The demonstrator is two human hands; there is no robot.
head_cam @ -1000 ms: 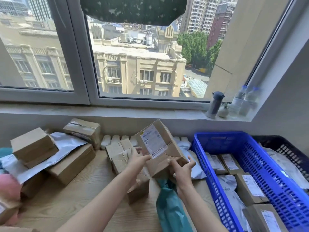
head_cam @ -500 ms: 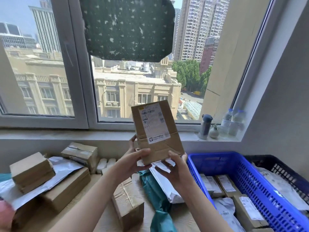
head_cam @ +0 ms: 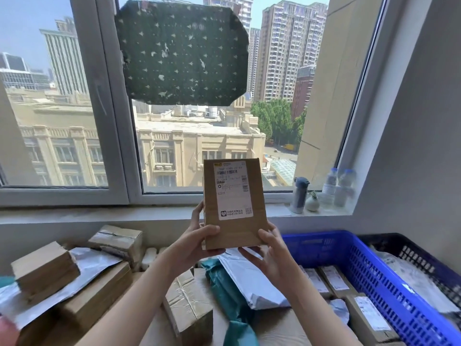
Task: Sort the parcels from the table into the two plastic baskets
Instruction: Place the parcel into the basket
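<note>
I hold a brown cardboard parcel (head_cam: 234, 228) upright in front of the window, its white shipping label facing me. My left hand (head_cam: 197, 242) grips its lower left edge and my right hand (head_cam: 269, 255) supports its lower right corner from below. To the right stands a blue plastic basket (head_cam: 369, 278) with several labelled boxes inside, and behind it a black plastic basket (head_cam: 419, 258) holding grey bags. On the table lie more cardboard parcels (head_cam: 189, 305), a teal bag (head_cam: 224, 283) and a white mailer (head_cam: 252, 280).
At the left, stacked brown boxes (head_cam: 45, 268) and a silver mailer (head_cam: 87, 265) crowd the table. A taped box (head_cam: 117, 239) leans near the wall. A flask (head_cam: 299, 194), a small vase and bottles (head_cam: 336, 186) stand on the window sill.
Both hands have lifted the parcel from the table up to window height and turned it upright, label toward me. The view has tilted upward.
</note>
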